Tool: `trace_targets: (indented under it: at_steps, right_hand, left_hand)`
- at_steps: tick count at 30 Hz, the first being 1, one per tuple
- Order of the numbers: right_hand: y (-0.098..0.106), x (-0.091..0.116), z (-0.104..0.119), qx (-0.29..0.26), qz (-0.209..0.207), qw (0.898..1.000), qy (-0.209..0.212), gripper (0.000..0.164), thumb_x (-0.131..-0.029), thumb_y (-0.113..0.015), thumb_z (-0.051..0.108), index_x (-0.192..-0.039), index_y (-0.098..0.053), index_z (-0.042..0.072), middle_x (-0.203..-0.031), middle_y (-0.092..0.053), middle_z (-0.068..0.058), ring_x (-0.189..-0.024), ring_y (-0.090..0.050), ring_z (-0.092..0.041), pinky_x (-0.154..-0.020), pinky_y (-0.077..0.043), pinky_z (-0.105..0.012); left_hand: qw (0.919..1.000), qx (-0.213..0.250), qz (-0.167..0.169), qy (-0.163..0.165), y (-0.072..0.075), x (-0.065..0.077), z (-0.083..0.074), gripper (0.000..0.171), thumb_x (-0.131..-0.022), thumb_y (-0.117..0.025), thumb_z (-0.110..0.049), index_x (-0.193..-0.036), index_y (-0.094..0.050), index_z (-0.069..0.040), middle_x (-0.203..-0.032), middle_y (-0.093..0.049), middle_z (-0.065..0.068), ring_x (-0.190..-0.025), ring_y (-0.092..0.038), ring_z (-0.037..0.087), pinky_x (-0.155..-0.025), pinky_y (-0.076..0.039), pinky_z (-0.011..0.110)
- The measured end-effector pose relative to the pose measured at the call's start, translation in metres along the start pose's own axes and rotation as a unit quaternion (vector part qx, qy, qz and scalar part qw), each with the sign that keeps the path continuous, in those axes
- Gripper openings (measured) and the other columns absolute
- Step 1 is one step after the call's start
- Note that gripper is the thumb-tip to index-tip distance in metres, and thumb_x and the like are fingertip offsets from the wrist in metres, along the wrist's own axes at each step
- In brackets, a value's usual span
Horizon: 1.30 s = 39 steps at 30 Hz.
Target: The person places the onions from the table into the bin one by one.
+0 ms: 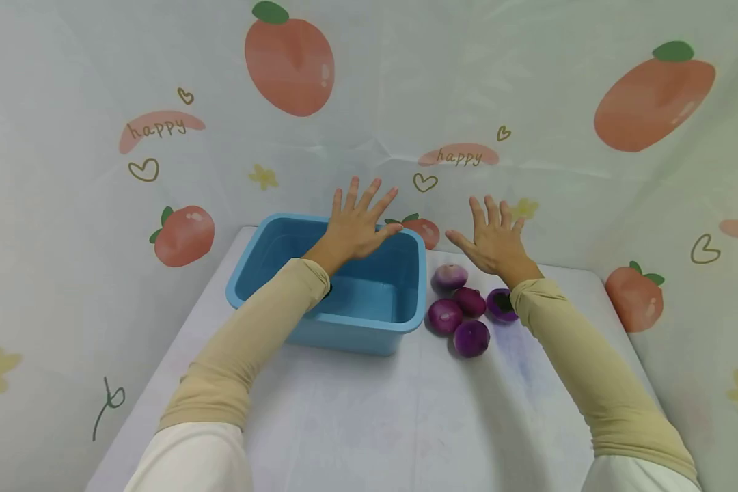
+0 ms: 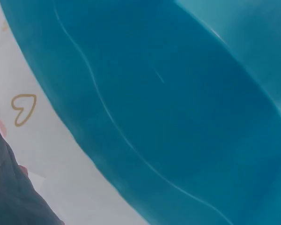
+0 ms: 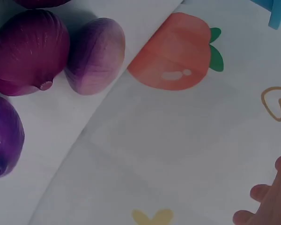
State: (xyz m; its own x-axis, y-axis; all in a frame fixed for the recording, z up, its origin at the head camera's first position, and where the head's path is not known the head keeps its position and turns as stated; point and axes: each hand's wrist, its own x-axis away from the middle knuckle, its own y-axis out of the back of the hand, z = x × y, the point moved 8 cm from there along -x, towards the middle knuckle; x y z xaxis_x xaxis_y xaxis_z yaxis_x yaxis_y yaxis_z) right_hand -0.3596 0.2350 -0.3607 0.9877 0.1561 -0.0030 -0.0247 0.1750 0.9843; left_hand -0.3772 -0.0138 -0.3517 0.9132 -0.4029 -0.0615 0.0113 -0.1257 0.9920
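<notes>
My left hand [image 1: 357,229] is held over the far side of a blue plastic basin [image 1: 329,319], fingers spread and straight, nothing in it. The basin's inner wall [image 2: 168,117] fills most of the left wrist view. To the right, my right hand [image 1: 495,242] hovers with spread fingers just beyond a group of red onions, also holding nothing. A paler onion [image 1: 451,276] lies nearest the basin's far corner; a dark onion [image 1: 469,302], a round onion [image 1: 445,316] and another onion [image 1: 471,339] cluster in front. One more onion [image 1: 498,305] is partly hidden by my right forearm.
A white cloth covers the table [image 1: 369,424]. Behind it and at both sides stands a pale backdrop [image 1: 369,82] printed with fruit, hearts and flowers. The basin takes up the back left of the table, with the onions close by its right wall.
</notes>
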Motion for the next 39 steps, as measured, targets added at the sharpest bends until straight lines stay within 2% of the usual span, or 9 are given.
trace_targets:
  at_steps: [4, 8, 14, 21, 26, 30, 34, 37, 39]
  right_hand:
    - [-0.008, -0.002, 0.0, -0.021, 0.002, 1.0, 0.017, 0.1, -0.096, -0.029, 0.078, -0.165, 0.004, 0.014, -0.17, 0.001, -0.026, -0.156, 0.003, -0.054, -0.117, -0.001, -0.081]
    - [-0.02, 0.0, -0.003, -0.049, 0.002, 0.998, 0.038, 0.098, -0.098, -0.034, 0.073, -0.165, 0.001, 0.012, -0.169, -0.003, -0.027, -0.155, -0.001, -0.055, -0.121, -0.004, -0.076]
    - [-0.04, 0.009, -0.006, -0.092, 0.003, 0.994, 0.055, 0.097, -0.099, -0.045, 0.064, -0.164, -0.002, 0.006, -0.166, -0.008, -0.031, -0.152, -0.011, -0.057, -0.124, -0.012, -0.07]
    - [-0.071, 0.013, -0.017, -0.137, 0.043, 0.988, 0.048, 0.099, -0.098, -0.05, 0.062, -0.165, 0.005, 0.013, -0.168, -0.005, -0.026, -0.154, -0.009, -0.051, -0.12, -0.021, -0.073]
    - [-0.089, 0.017, -0.026, -0.146, 0.067, 0.986, 0.043, 0.098, -0.099, -0.054, 0.057, -0.165, 0.0, 0.01, -0.165, -0.011, -0.029, -0.154, -0.014, -0.051, -0.12, -0.024, -0.072]
    - [-0.1, 0.019, -0.031, -0.143, 0.091, 0.985, 0.035, 0.101, -0.098, -0.056, 0.058, -0.163, -0.002, 0.004, -0.162, -0.016, -0.035, -0.151, -0.018, -0.054, -0.12, -0.023, -0.072]
    - [-0.11, 0.016, -0.032, -0.14, 0.114, 0.983, 0.027, 0.103, -0.095, -0.058, 0.06, -0.162, -0.007, 0.0, -0.163, -0.018, -0.035, -0.152, -0.02, -0.054, -0.121, -0.023, -0.071]
    - [-0.116, 0.012, -0.03, -0.134, 0.131, 0.982, 0.023, 0.104, -0.095, -0.059, 0.061, -0.161, -0.009, -0.002, -0.163, -0.02, -0.035, -0.151, -0.022, -0.054, -0.12, -0.023, -0.07]
    - [-0.119, 0.01, -0.03, -0.133, 0.143, 0.981, 0.018, 0.104, -0.095, -0.059, 0.06, -0.161, -0.01, -0.003, -0.162, -0.02, -0.035, -0.151, -0.021, -0.054, -0.12, -0.023, -0.071]
  left_hand:
    - [1.0, 0.003, -0.008, 0.001, 0.006, 0.002, 0.003, 0.074, -0.101, -0.025, -0.07, -0.162, 0.009, -0.044, -0.175, 0.01, -0.002, -0.16, 0.015, 0.039, -0.128, 0.006, 0.064]
    - [0.9998, -0.014, -0.014, -0.003, 0.014, 0.004, 0.009, 0.076, -0.1, -0.024, -0.071, -0.162, 0.009, -0.043, -0.175, 0.008, 0.0, -0.16, 0.013, 0.039, -0.128, 0.004, 0.065]
    - [0.9992, -0.029, -0.025, -0.006, 0.028, 0.01, 0.023, 0.075, -0.101, -0.025, -0.069, -0.163, 0.008, -0.041, -0.175, 0.007, 0.0, -0.16, 0.014, 0.039, -0.128, 0.003, 0.065]
    - [0.9985, -0.042, -0.034, -0.01, 0.046, 0.028, 0.047, 0.073, -0.103, -0.028, -0.066, -0.164, 0.005, -0.04, -0.175, 0.005, 0.001, -0.16, 0.014, 0.038, -0.127, 0.002, 0.065]
    - [0.9977, -0.056, -0.036, -0.008, 0.056, 0.043, 0.069, 0.072, -0.104, -0.031, -0.063, -0.164, 0.001, -0.039, -0.175, 0.0, 0.003, -0.161, 0.012, 0.037, -0.127, 0.001, 0.065]
    - [0.998, -0.053, -0.033, -0.009, 0.058, 0.057, 0.086, 0.072, -0.104, -0.035, -0.06, -0.165, -0.002, -0.037, -0.174, -0.004, 0.005, -0.161, 0.009, 0.038, -0.127, -0.001, 0.066]
    - [0.9981, -0.046, -0.032, -0.026, 0.053, 0.071, 0.102, 0.072, -0.104, -0.044, -0.055, -0.165, -0.013, -0.032, -0.173, -0.013, 0.009, -0.16, 0.0, 0.04, -0.127, -0.008, 0.066]
    - [0.9987, -0.04, -0.017, -0.026, 0.045, 0.082, 0.117, 0.072, -0.103, -0.048, -0.052, -0.164, -0.018, -0.03, -0.172, -0.018, 0.011, -0.16, -0.004, 0.041, -0.126, -0.011, 0.066]
    - [0.9992, -0.037, -0.002, -0.014, 0.041, 0.087, 0.129, 0.071, -0.103, -0.047, -0.052, -0.164, -0.018, -0.03, -0.172, -0.017, 0.012, -0.16, -0.004, 0.042, -0.126, -0.012, 0.067]
